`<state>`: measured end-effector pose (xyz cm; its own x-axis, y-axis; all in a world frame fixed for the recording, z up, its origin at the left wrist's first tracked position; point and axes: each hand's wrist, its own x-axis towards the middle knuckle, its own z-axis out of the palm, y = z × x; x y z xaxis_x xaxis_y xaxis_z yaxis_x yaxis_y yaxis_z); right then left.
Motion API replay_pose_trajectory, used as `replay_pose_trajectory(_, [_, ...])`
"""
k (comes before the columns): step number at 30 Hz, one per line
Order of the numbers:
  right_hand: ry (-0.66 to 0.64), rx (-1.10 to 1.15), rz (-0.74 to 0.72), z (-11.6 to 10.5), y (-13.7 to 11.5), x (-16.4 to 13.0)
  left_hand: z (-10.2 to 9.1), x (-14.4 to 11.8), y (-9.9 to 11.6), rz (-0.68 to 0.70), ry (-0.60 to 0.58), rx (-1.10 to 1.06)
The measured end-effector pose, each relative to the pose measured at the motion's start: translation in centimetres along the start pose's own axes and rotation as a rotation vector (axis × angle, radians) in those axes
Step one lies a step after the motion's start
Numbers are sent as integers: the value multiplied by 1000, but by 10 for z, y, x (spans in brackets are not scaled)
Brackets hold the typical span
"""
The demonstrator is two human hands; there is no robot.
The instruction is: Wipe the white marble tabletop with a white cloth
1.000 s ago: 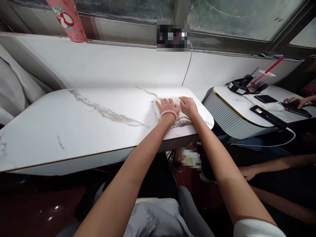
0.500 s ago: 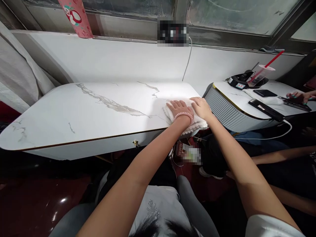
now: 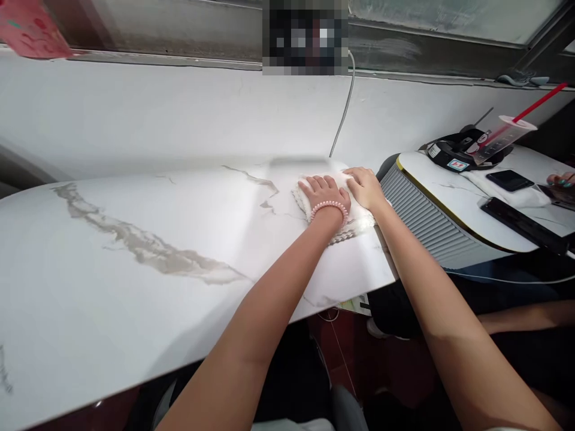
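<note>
A white, fluffy towel (image 3: 359, 219) lies folded on the white marble-patterned tabletop (image 3: 188, 221), close to its right end. My left hand (image 3: 325, 194) presses flat on the towel's left half, fingers spread, with a pink beaded bracelet (image 3: 330, 205) at the wrist. Beside it, my right hand (image 3: 367, 190) rests on the towel's upper right part, its fingers stretched forward and leftward. The towel's underside is hidden.
To the right, a ribbed cabinet (image 3: 415, 212) bears a black headset (image 3: 453, 157), a clear cup (image 3: 503, 139) with a red straw, a phone (image 3: 510, 179) and a black device (image 3: 523, 224). Another person's hand (image 3: 563, 179) is there. A cable (image 3: 344, 117) hangs down the wall.
Both hands and the towel have moved away from the tabletop's front edge, further onto the surface. The view has come closer to the tabletop.
</note>
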<state>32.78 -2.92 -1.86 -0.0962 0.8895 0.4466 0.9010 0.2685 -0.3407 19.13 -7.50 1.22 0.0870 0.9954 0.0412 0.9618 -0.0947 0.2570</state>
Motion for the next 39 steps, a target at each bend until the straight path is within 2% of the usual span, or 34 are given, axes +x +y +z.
replay_pose_trajectory(5, [-6,16,-26,25,15,49,1,52,-8,-18,-1,-10])
replay_pose_trajectory(9, [-12,24,-39,38,24,79,3,82,-12,-27,29,-10])
replay_pose_trajectory(13, [-33,19,-48,43,30,95,4,98,-13,-25,57,-4])
replay_pose_trajectory(18, [-42,0,-59,40,28,91,5,99,-15,-13,65,-13])
replay_pose_trajectory(23, [-74,-15,-54,32,23,75,5,87,-16,6,53,12])
replay_pose_trajectory(27, [-85,-5,-82,20,21,52,5,66,-11,16,51,25])
replay_pose_trajectory(33, [-58,-13,-26,-5,17,4,6,18,4,36,30,-6])
replay_pose_trajectory(39, [-54,-37,8,-32,3,-53,3,-43,10,97,48,-5])
